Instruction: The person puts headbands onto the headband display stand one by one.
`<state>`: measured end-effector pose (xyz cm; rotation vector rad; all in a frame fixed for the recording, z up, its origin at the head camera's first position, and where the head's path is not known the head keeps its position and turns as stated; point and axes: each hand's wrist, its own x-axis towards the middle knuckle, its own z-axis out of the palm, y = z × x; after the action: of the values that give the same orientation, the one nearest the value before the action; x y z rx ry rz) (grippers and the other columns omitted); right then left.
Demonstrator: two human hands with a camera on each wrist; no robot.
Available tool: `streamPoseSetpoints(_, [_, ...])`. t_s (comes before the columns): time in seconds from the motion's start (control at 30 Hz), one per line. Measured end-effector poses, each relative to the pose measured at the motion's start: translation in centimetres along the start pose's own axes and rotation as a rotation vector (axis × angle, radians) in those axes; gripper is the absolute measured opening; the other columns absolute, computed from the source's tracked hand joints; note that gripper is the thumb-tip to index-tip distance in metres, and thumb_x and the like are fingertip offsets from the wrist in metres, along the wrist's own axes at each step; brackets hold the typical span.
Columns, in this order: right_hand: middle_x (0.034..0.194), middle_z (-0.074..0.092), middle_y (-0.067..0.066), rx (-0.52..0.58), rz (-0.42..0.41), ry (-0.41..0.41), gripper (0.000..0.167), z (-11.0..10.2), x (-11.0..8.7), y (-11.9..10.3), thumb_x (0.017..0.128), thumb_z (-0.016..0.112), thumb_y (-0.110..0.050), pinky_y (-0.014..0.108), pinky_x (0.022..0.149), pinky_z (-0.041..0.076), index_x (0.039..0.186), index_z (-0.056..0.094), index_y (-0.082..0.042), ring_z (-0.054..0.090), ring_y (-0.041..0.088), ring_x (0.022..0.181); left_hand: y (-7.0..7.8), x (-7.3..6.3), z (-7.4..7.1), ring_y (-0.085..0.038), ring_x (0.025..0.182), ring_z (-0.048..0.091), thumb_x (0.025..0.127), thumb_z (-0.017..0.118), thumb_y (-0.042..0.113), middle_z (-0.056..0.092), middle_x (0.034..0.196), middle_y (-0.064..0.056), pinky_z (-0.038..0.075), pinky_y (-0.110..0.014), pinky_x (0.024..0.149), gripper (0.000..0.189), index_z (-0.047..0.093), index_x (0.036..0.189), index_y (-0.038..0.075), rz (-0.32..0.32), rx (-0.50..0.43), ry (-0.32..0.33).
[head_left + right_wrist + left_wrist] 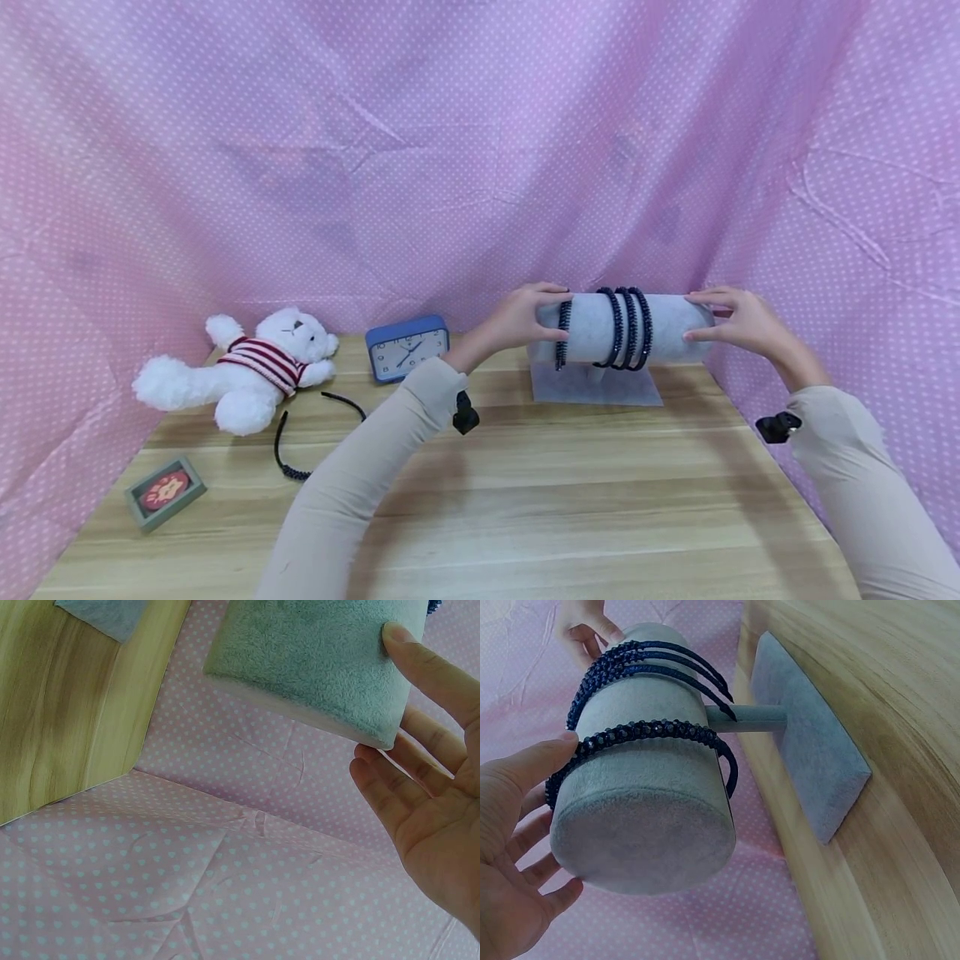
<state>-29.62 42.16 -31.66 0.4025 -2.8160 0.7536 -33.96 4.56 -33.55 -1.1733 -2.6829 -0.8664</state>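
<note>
A grey plush display stand (678,332) has a thick horizontal roll on a post and flat base. Three dark blue beaded headbands (632,329) sit side by side around the roll's middle. Another beaded headband (649,731) rings its left end. My left hand (512,321) is at that end, thumb on the single headband's edge and fingers behind it, seeming to pinch it. At the opposite end, my right hand (753,323) grips the roll, thumb pressing its front in the right wrist view. Some right fingertips are hidden behind the roll.
A dark headband (292,473) lies on the wooden table, partly covered by my left sleeve. Near it are a white teddy bear (262,362) in a striped sweater, a blue clock (408,348) and a small framed piece (167,492). Pink dotted cloth (480,167) hangs around the table.
</note>
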Motion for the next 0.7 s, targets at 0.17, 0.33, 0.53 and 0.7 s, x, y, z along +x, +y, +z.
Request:
streamPoseSetpoints(0.17, [0.136, 0.059, 0.033, 0.003, -0.001, 0.004, 0.067, -0.12, 0.08, -0.14, 0.076, 0.091, -0.018, -0.007, 0.079, 0.037, 0.133, 0.063, 0.006, 0.056, 0.048, 0.123, 0.2, 0.22, 0.03, -0.024, 0.147, 0.043, 0.089, 0.08, 0.036, 0.049, 0.156, -0.002, 0.038, -0.045, 0.121, 0.068, 0.054, 0.149, 0.018, -0.004, -0.014, -0.004])
streamPoseSetpoints(0.33, [0.136, 0.058, 0.033, 0.001, 0.005, -0.001, 0.067, -0.21, 0.09, -0.31, 0.076, 0.091, -0.019, -0.007, 0.079, 0.037, 0.133, 0.063, 0.006, 0.056, 0.048, 0.124, 0.36, 0.42, 0.1, -0.024, 0.147, 0.042, 0.089, 0.08, 0.037, 0.049, 0.156, -0.001, 0.038, -0.044, 0.121, 0.068, 0.053, 0.149, 0.019, -0.01, -0.002, -0.011])
streamPoseSetpoints(0.53, [0.137, 0.058, 0.032, -0.011, 0.006, -0.007, 0.068, -0.23, 0.03, -0.36, 0.076, 0.091, -0.02, -0.006, 0.079, 0.038, 0.133, 0.063, 0.005, 0.056, 0.048, 0.124, 0.38, 0.74, 0.51, -0.024, 0.146, 0.043, 0.089, 0.079, 0.04, 0.05, 0.156, -0.001, 0.038, -0.045, 0.12, 0.068, 0.054, 0.149, 0.021, -0.005, 0.025, -0.004])
streamPoseSetpoints(0.7, [0.136, 0.059, 0.031, -0.023, 0.01, -0.008, 0.068, -0.15, -0.03, -0.29, 0.076, 0.091, -0.022, -0.003, 0.08, 0.042, 0.133, 0.064, 0.004, 0.057, 0.048, 0.123, 0.35, 0.9, 0.92, -0.023, 0.146, 0.042, 0.089, 0.078, 0.042, 0.05, 0.156, 0.0, 0.038, -0.044, 0.121, 0.068, 0.054, 0.149, 0.022, -0.007, 0.02, 0.003])
